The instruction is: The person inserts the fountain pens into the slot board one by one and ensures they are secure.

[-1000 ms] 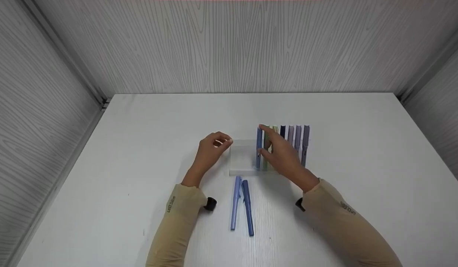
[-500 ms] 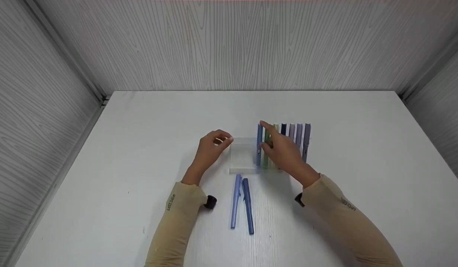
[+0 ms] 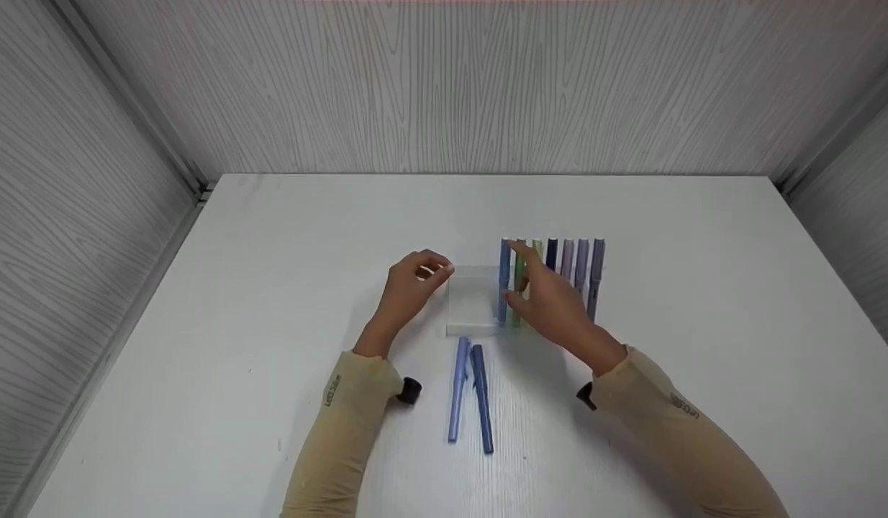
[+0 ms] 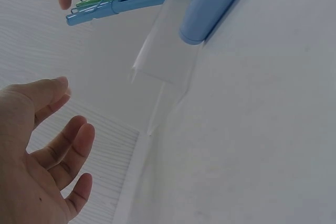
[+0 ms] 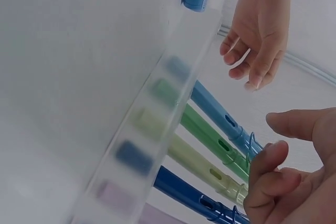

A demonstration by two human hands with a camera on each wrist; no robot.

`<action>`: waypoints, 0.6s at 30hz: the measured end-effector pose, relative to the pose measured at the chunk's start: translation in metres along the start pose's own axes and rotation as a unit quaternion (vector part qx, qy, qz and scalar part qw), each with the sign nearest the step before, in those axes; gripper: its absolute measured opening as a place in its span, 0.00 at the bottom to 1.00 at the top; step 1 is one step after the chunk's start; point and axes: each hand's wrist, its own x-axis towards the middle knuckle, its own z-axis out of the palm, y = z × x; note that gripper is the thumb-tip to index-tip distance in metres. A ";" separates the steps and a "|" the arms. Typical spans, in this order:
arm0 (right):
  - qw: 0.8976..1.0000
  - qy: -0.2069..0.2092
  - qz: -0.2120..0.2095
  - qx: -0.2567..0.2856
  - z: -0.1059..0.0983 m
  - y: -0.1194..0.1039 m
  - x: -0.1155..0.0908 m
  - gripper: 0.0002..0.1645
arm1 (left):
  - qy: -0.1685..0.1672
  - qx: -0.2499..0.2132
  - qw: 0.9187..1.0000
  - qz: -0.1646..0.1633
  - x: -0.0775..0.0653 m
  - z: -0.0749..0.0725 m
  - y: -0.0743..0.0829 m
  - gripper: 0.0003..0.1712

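In the head view, my right hand (image 3: 552, 298) is over the row of pens, index finger and thumb beside the blue pen (image 3: 504, 280). In the right wrist view its thumb stands apart from its bent fingers, which overlap the capped ends of the blue and green pens (image 5: 212, 136). The pens lie side by side across a clear, frosted rack (image 3: 473, 331). At the rack's left end is my left hand (image 3: 411, 284), fingers loosely bent with nothing in them; the left wrist view shows a gap between this hand (image 4: 47, 150) and the rack (image 4: 157, 66).
Further right in the row are a yellow-green pen (image 3: 537, 247), a navy pen (image 3: 552, 253), lilac pens and a purple pen (image 3: 596, 266). In front of the rack, a light blue pen (image 3: 458, 396) and a darker blue pen (image 3: 483, 403) lie on the white table (image 3: 199, 324).
My right hand's fingers have shifted slightly around the top of the blue pen, and its index fingertip now sits a little lower. The left hand stays by the rack's end.
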 end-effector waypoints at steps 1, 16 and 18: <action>1.000 -0.004 -0.005 0.001 0.000 0.000 -0.002 0.47 | 0.000 0.003 1.000 0.000 0.000 0.000 0.000 0.11; 0.992 -0.092 -0.026 0.085 0.008 0.008 -0.028 0.47 | 0.002 0.003 1.000 0.004 -0.001 -0.001 -0.001 0.10; 0.990 -0.109 -0.025 0.091 0.009 0.007 -0.031 0.45 | 0.003 0.002 1.000 0.005 0.000 0.000 -0.001 0.10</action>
